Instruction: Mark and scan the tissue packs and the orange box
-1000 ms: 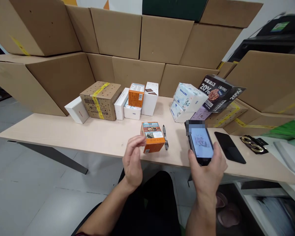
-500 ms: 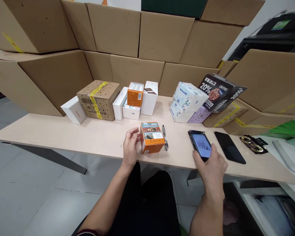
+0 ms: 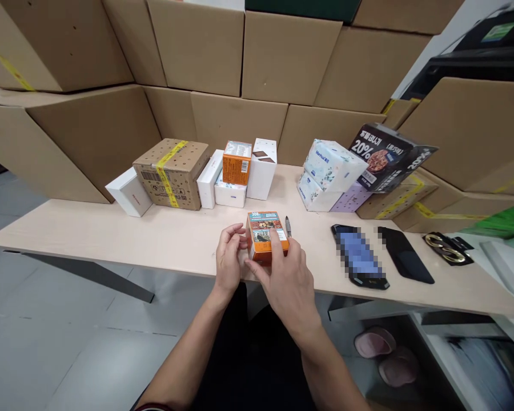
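A small orange box (image 3: 263, 228) with a picture on top stands near the front edge of the pale wooden table (image 3: 111, 234). My left hand (image 3: 229, 260) touches its left side with the fingertips. My right hand (image 3: 286, 274) grips it from the front right, one finger lying on its top. A pen (image 3: 288, 222) lies just behind the right hand, partly hidden. A phone with a lit screen (image 3: 360, 258) lies flat on the table to the right, apart from both hands.
A second dark phone (image 3: 405, 261) and a black object with gold rings (image 3: 448, 246) lie farther right. Along the back stand a white box (image 3: 128, 191), a taped brown carton (image 3: 171, 171), small white and orange boxes (image 3: 236, 162), tissue packs (image 3: 329, 174) and a dark snack box (image 3: 388, 151). Large cartons (image 3: 282, 57) form a wall behind.
My right hand put the phone flat on the table, let go of it and moved left onto the orange box. My left hand stayed at the box's left side.
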Demonstrator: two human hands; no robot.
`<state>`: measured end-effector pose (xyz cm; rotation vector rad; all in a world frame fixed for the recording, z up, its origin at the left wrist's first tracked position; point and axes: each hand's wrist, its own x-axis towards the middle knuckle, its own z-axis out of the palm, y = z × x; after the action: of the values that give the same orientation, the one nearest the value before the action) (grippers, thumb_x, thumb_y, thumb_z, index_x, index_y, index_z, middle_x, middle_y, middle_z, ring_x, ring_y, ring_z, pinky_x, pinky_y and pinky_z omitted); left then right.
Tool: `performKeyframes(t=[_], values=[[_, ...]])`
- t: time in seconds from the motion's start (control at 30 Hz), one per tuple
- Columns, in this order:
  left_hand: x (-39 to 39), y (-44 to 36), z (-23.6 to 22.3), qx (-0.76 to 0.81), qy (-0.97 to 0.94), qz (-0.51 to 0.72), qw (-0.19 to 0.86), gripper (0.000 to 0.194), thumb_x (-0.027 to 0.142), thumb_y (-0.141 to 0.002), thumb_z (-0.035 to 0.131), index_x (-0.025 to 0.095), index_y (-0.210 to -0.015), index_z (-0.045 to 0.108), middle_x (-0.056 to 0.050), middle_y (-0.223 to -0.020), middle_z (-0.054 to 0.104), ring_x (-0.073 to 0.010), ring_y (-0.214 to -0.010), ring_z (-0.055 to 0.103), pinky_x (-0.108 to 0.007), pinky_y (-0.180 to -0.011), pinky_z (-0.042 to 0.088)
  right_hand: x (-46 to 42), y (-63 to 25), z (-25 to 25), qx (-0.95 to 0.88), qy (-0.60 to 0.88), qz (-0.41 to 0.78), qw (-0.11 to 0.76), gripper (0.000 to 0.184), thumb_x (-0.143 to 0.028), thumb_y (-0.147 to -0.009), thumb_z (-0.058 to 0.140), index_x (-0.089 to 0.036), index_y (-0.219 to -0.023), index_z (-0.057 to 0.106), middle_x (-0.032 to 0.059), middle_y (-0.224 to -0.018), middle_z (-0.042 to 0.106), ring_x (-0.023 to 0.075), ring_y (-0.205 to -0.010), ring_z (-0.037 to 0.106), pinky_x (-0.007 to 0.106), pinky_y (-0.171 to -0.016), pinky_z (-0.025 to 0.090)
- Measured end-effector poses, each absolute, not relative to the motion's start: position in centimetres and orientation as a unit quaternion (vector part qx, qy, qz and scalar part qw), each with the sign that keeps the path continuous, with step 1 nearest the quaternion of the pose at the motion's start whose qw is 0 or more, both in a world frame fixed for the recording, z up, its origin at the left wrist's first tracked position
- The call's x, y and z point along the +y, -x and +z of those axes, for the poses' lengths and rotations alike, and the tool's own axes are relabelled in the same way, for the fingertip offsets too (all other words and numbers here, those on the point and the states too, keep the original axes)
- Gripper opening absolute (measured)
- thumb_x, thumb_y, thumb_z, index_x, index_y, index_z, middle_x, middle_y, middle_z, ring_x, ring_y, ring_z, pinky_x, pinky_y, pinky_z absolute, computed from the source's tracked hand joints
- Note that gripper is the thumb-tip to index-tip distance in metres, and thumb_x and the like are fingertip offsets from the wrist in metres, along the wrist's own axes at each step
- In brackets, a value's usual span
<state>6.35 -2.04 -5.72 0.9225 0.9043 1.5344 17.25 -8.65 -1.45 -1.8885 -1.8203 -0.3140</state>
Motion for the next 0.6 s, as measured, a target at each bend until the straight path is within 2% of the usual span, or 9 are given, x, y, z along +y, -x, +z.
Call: performKeyframes(t=[0.07, 0.13, 0.23, 0.4, 0.5, 0.6], values=[[-2.1, -6.4, -5.7, 0.371, -0.397, 0.642, 0.541, 0.028, 0.041, -0.095, 0.058, 0.021, -0.112, 0.066, -0.005, -0.107, 0.069, -0.0158, -0.093, 0.064, -0.028, -0.083, 0.051, -8.2, -17.0, -1.4, -0.657, 0.710, -0.115, 0.229, 0.066, -0.059, -0.095, 0.056, -0.017, -0.146, 0.052, 0.0196, -0.112, 0.061, 0.0296, -0.088, 0.068, 0.039, -0.062, 0.060], [-2.2, -6.5, -5.7, 0.363, -0.409, 0.641, 0.539, 0.030, 0.043, -0.095, 0.057, 0.021, -0.113, 0.066, -0.006, -0.108, 0.069, -0.0171, -0.097, 0.065, -0.029, -0.085, 0.052, -7.8, -17.2, -1.3, -0.656, 0.710, -0.105, 0.234, 0.062, -0.052, -0.094, 0.059, -0.016, -0.145, 0.053, 0.0170, -0.107, 0.061, 0.0277, -0.083, 0.068, 0.038, -0.061, 0.060], [-2.3, -6.5, -5.9, 0.363, -0.412, 0.649, 0.527, 0.031, 0.044, -0.096, 0.057, 0.021, -0.114, 0.066, -0.007, -0.109, 0.069, -0.0179, -0.099, 0.065, -0.030, -0.085, 0.052, -7.4, -18.4, -0.8, -0.663, 0.689, -0.087, 0.279, 0.058, -0.046, -0.091, 0.061, -0.015, -0.140, 0.056, 0.0137, -0.103, 0.061, 0.0270, -0.085, 0.068, 0.039, -0.068, 0.061], [-2.3, -6.3, -6.3, 0.380, -0.410, 0.653, 0.511, 0.035, 0.047, -0.096, 0.056, 0.021, -0.116, 0.066, -0.008, -0.110, 0.067, -0.0178, -0.097, 0.064, -0.030, -0.084, 0.052, -5.1, -22.4, 2.0, -0.617, 0.681, -0.134, 0.370, 0.061, -0.048, -0.089, 0.059, -0.017, -0.142, 0.055, 0.0144, -0.109, 0.059, 0.0275, -0.090, 0.066, 0.044, -0.079, 0.060], [-2.4, -6.3, -6.3, 0.386, -0.421, 0.647, 0.505, 0.036, 0.049, -0.096, 0.055, 0.021, -0.116, 0.066, -0.008, -0.111, 0.067, -0.0192, -0.101, 0.064, -0.032, -0.087, 0.052, -1.8, -24.7, 3.5, -0.602, 0.717, -0.134, 0.324, 0.067, -0.051, -0.088, 0.061, -0.018, -0.146, 0.052, 0.0161, -0.112, 0.056, 0.0323, -0.096, 0.065, 0.051, -0.085, 0.056], [-2.6, -6.5, -6.1, 0.389, -0.431, 0.642, 0.501, 0.036, 0.049, -0.096, 0.055, 0.022, -0.116, 0.066, -0.008, -0.111, 0.067, -0.0203, -0.106, 0.064, -0.034, -0.091, 0.051, 2.0, -25.9, 3.7, -0.604, 0.746, -0.110, 0.260, 0.068, -0.050, -0.092, 0.057, -0.014, -0.149, 0.047, 0.0198, -0.115, 0.054, 0.0347, -0.100, 0.065, 0.051, -0.089, 0.053]])
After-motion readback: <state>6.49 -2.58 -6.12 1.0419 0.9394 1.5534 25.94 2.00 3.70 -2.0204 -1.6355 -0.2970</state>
